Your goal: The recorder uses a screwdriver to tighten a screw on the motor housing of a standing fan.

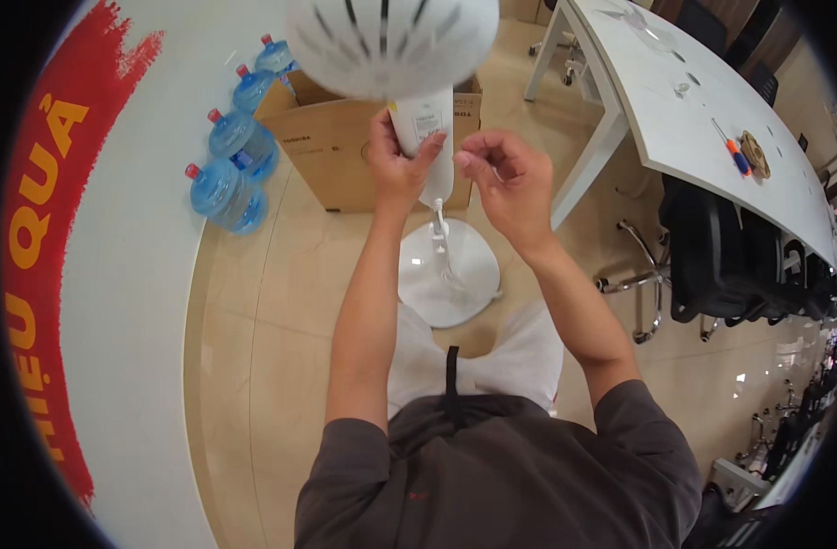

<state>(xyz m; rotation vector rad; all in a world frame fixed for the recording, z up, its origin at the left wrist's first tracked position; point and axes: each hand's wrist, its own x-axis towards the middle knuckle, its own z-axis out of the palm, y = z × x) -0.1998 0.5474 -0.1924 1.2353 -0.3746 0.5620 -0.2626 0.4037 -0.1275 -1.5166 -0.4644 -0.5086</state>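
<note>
A white standing fan (pixel 425 165) rises in front of me, its slotted round rear housing (pixel 396 55) at the top of the view. A pale label is on the body below that. My left hand (pixel 402 160) is wrapped round this body from the left, thumb across the front. Just right of it, my right hand (pixel 510 183) is curled with thumb and fingertips drawn close; whatever they pinch, if anything, is too small to make out. A white cord hangs under the body, over the round white base (pixel 450 284) on the floor between my legs.
Behind the fan stands an open cardboard box (pixel 332 156). Several blue water jugs (pixel 240 142) line the wall at left. A white table (pixel 693 101) at right bears a screwdriver (pixel 738 157) and a roll of brown tape (pixel 755 154). Black wheeled chairs (pixel 702 247) stand beneath its edge.
</note>
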